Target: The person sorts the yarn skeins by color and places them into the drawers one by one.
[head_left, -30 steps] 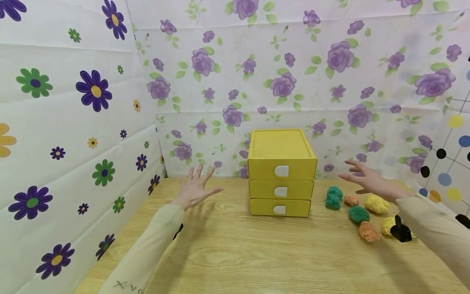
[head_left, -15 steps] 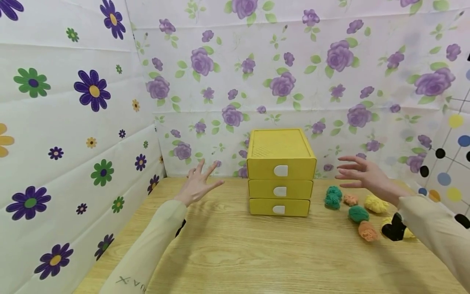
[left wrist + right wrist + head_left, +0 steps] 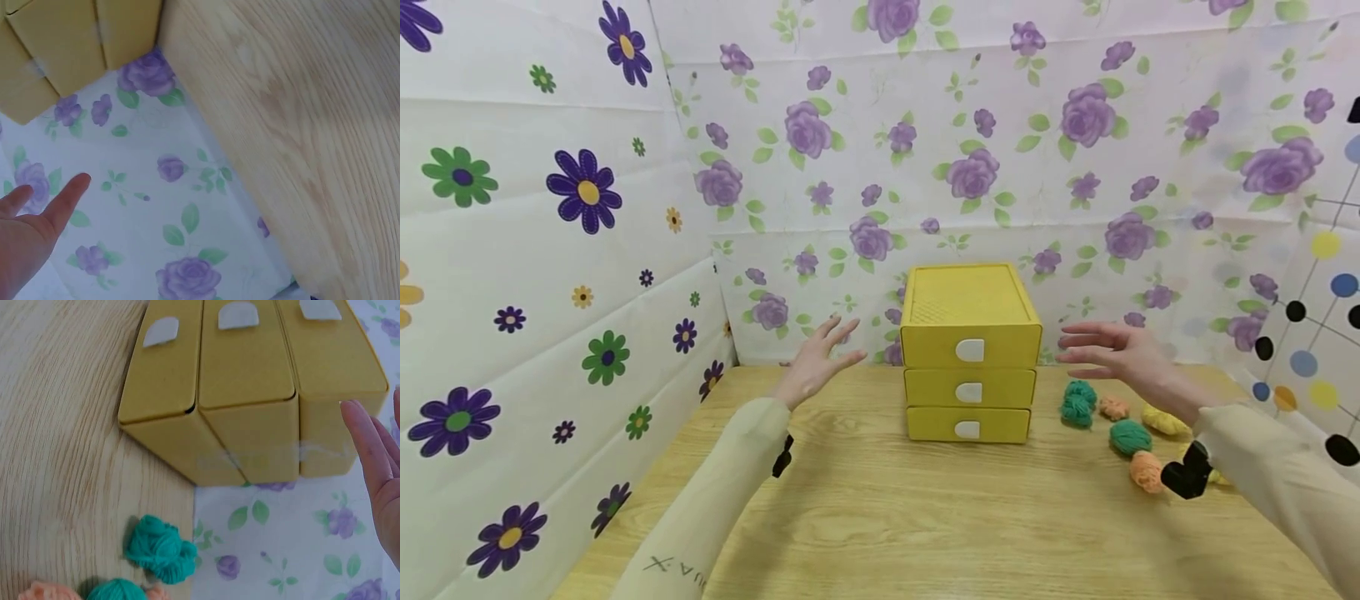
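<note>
A yellow three-drawer box (image 3: pixel 970 346) with white pull tabs stands at the back of the wooden table, all its drawers closed. To its left my left hand (image 3: pixel 815 365) hovers over the table, fingers spread and holding nothing. My right hand (image 3: pixel 1116 357) is raised on the other side, its fingers stretched toward the box and a gap between them. In the right wrist view the fingers (image 3: pixel 365 437) overlap the box's side (image 3: pixel 262 440). The left wrist view shows my thumb and a fingertip (image 3: pixel 69 194) apart from the box (image 3: pixel 69 50).
Right of the box lie small yarn bundles: teal ones (image 3: pixel 1078 404), a green one (image 3: pixel 1130 437), orange ones (image 3: pixel 1146 472) and yellow ones (image 3: pixel 1165 420), partly behind my right sleeve. A rose-patterned sheet (image 3: pixel 805 208) hangs behind the table (image 3: pixel 887 517); a daisy-patterned sheet (image 3: pixel 550 275) borders the left.
Both hands have moved inward toward the box, the left one to the right and the right one to the left. The box and yarn stay where they were.
</note>
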`<state>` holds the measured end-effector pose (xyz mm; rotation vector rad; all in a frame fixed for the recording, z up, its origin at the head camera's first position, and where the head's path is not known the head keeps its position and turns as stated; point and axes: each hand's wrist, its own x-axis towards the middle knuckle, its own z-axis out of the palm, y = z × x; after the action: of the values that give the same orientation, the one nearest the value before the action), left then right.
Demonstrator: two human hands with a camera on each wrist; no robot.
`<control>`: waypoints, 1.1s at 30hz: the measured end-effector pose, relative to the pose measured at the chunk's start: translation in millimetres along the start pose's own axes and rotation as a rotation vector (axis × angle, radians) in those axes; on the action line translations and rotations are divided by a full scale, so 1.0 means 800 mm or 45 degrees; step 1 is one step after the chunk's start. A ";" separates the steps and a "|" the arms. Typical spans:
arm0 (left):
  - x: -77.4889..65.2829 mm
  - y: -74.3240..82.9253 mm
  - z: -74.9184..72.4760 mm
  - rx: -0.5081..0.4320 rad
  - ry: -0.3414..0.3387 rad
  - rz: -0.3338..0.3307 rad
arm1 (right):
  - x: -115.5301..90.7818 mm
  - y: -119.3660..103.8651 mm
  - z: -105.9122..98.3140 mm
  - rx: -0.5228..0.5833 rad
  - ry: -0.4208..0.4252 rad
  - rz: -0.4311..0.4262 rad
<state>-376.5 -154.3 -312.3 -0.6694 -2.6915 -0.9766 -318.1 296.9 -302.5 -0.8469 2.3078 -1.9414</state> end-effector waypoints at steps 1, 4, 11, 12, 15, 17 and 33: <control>0.001 0.002 0.000 -0.043 0.009 0.007 | 0.001 -0.002 0.003 0.005 0.001 -0.004; 0.005 0.011 0.001 -0.170 0.042 0.012 | 0.004 -0.006 0.012 0.023 0.006 -0.006; 0.015 0.029 0.004 -0.421 0.031 0.023 | 0.009 -0.014 0.025 0.041 0.018 -0.003; 0.017 0.031 0.005 -0.460 0.022 0.015 | 0.010 -0.015 0.027 0.045 0.015 -0.003; 0.024 0.037 0.009 -0.558 0.000 0.003 | 0.014 -0.016 0.034 0.065 0.013 -0.005; 0.029 0.041 0.011 -0.607 -0.008 0.010 | 0.016 -0.017 0.039 0.082 0.013 -0.017; 0.053 0.057 0.029 -0.926 -0.057 0.064 | 0.037 -0.015 0.075 0.009 0.106 0.051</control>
<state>-392.6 -93.6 -290.3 -0.8693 -2.2909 -1.9618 -318.3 229.5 -295.8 -0.7274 2.3422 -2.0042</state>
